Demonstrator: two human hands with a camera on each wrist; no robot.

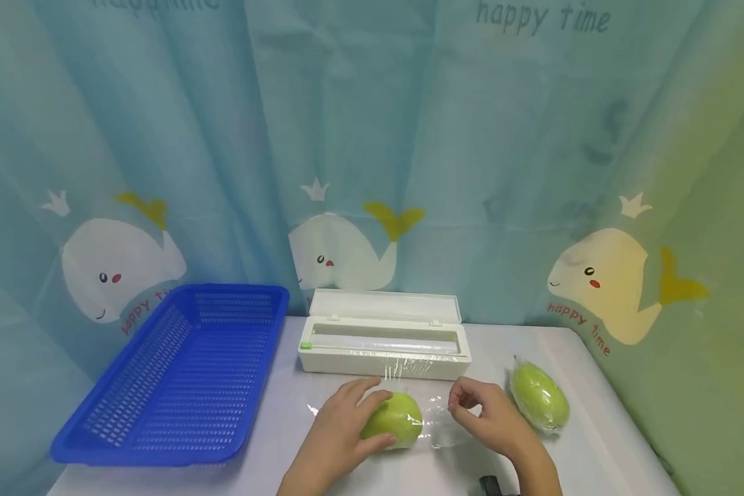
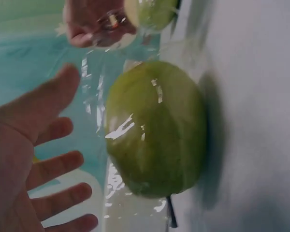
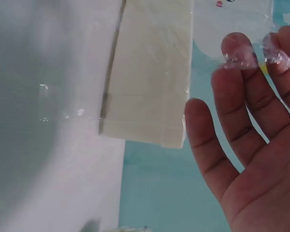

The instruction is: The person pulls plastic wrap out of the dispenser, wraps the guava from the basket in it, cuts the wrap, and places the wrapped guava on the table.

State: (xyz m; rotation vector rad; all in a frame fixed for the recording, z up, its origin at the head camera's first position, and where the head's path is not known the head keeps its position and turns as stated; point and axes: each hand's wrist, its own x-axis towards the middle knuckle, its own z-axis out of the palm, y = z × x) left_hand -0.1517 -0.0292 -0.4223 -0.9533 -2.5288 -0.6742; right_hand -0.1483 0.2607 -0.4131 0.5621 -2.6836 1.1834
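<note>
A green pear (image 2: 157, 130) with a dark stem lies on the white table, clear plastic wrap (image 2: 118, 128) over it. My left hand (image 1: 342, 434) is beside the pear, fingers spread and extended; the left wrist view shows a gap between them. At the right, my right hand (image 1: 492, 418) has its thumb and forefinger bent together, pinching the wrap, which glints at the fingertips (image 3: 240, 50). The wrap runs back towards a white dispenser box (image 1: 384, 362) with its lid raised and a roll inside.
Right of my right hand lies a second green pear (image 1: 539, 397), wrapped in film. A blue plastic basket (image 1: 263, 372) stands at the left. Behind the table (image 1: 595, 441) hangs a blue curtain (image 1: 471, 172) with whale prints. A small black object (image 1: 490, 485) shows by the right wrist.
</note>
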